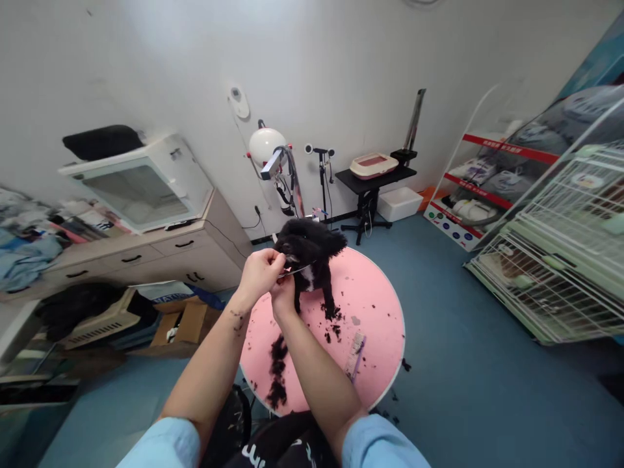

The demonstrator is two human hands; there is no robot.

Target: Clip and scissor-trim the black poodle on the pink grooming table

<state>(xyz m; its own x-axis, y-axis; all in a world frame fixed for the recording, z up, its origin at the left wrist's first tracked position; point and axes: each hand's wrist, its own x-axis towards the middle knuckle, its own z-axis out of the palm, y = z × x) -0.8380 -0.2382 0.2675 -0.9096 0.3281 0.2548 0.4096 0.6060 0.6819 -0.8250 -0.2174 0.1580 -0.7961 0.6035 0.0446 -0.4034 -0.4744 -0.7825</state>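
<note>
A black dog point(319, 244) with a white chest patch stands on a round pink grooming table point(375, 292). My left hand point(262, 276) is closed at the dog's face, the fingertips pinched together; what lies between them is hidden. Just below it, my right hand point(283, 296) is closed around thin metal scissors point(298, 269), whose blades reach across beneath the dog's muzzle. My fingers partly cover the scissors' handles. Cut black fur point(277, 374) lies in a strip and in loose tufts on the tabletop. A comb point(355, 354) with a purplish edge rests near the table's right front.
Behind the table stand a white-domed dryer point(267, 146) and a black side table point(363, 183) bearing a litter tray point(373, 166). Wire cages point(570, 247) and a shelf rack point(507, 149) are at right. Drawers point(160, 253) and a cardboard box point(188, 322) are left.
</note>
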